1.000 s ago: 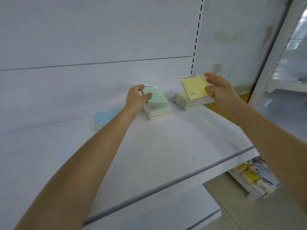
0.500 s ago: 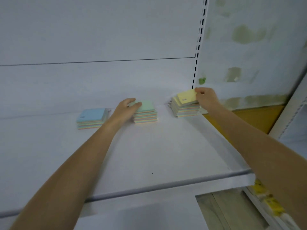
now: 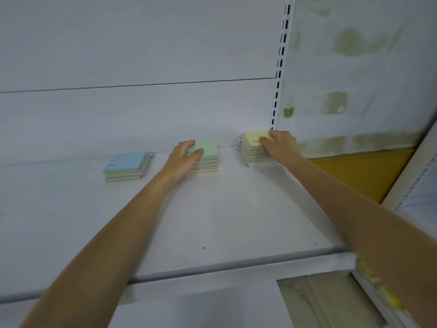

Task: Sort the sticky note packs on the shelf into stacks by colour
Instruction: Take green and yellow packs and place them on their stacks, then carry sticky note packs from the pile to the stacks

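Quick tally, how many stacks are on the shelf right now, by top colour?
Blue-topped stack: 1
Green-topped stack: 1, held by the left hand
Yellow-topped stack: 1, held by the right hand
Total: 3 stacks; the packs within each are too blurred to count.

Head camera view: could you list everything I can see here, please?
Blue-topped stack of sticky note packs: one, pastel layers, shelf's left.
Green-topped stack of sticky note packs: one, pastel layers, middle.
Yellow-topped stack of sticky note packs: one, pastel layers, right, beside upright.
White metal shelf: one, white, under the stacks.
Slotted white upright: one, white, behind yellow-topped stack.
Left hand: one, grips green-topped stack.
Right hand: one, holds yellow-topped stack.
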A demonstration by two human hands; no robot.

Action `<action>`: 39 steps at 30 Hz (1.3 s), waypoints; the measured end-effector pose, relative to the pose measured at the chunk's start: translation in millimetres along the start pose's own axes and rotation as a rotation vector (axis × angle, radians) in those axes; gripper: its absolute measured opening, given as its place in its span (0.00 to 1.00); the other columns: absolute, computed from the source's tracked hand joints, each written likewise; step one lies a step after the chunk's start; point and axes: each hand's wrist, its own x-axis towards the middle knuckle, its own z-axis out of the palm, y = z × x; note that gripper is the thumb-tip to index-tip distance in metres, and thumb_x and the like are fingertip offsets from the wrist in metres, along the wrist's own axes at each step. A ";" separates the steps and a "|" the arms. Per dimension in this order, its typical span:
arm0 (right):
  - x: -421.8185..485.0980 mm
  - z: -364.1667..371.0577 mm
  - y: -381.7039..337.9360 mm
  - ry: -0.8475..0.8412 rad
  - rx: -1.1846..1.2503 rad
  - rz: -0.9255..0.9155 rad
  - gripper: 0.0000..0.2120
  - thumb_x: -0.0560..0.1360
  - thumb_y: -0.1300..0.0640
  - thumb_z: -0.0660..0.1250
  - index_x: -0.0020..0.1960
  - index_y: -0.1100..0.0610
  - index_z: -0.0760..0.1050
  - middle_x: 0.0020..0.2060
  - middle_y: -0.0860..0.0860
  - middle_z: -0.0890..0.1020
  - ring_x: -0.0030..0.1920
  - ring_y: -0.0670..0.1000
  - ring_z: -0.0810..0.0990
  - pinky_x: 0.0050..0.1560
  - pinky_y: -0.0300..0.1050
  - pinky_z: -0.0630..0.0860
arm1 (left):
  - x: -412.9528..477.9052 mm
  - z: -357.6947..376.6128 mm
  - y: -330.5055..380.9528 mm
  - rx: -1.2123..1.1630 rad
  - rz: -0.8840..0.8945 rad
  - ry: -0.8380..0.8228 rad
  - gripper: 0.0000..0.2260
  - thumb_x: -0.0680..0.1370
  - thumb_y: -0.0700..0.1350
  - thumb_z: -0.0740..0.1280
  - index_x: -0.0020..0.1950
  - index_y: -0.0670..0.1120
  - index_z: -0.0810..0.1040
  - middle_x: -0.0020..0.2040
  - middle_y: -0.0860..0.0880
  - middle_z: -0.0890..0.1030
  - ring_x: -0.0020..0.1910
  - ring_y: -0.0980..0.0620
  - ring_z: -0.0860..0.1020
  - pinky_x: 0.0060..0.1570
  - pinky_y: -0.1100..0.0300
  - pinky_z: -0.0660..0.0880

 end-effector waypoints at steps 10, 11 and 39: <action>-25.3 7.7 -59.2 0.135 -0.219 -0.512 0.22 0.76 0.50 0.61 0.68 0.55 0.68 0.70 0.55 0.67 0.71 0.58 0.61 0.71 0.50 0.55 | 3.5 -52.5 10.6 0.438 0.241 0.059 0.21 0.80 0.49 0.57 0.71 0.42 0.65 0.74 0.42 0.64 0.75 0.48 0.58 0.73 0.55 0.53; -29.3 16.9 -70.4 0.100 -0.237 -0.564 0.22 0.76 0.50 0.61 0.68 0.55 0.68 0.69 0.55 0.68 0.70 0.58 0.62 0.71 0.50 0.55 | 1.1 -62.0 10.0 0.502 0.264 0.057 0.21 0.80 0.50 0.57 0.71 0.43 0.64 0.74 0.42 0.64 0.74 0.47 0.60 0.72 0.55 0.55; -220.6 398.9 -525.5 -0.500 -0.282 -0.992 0.22 0.79 0.50 0.54 0.71 0.55 0.63 0.70 0.57 0.67 0.70 0.58 0.65 0.68 0.54 0.63 | -205.4 -543.5 -261.6 0.960 -0.220 0.261 0.19 0.80 0.53 0.54 0.70 0.49 0.67 0.71 0.48 0.69 0.71 0.48 0.65 0.68 0.51 0.64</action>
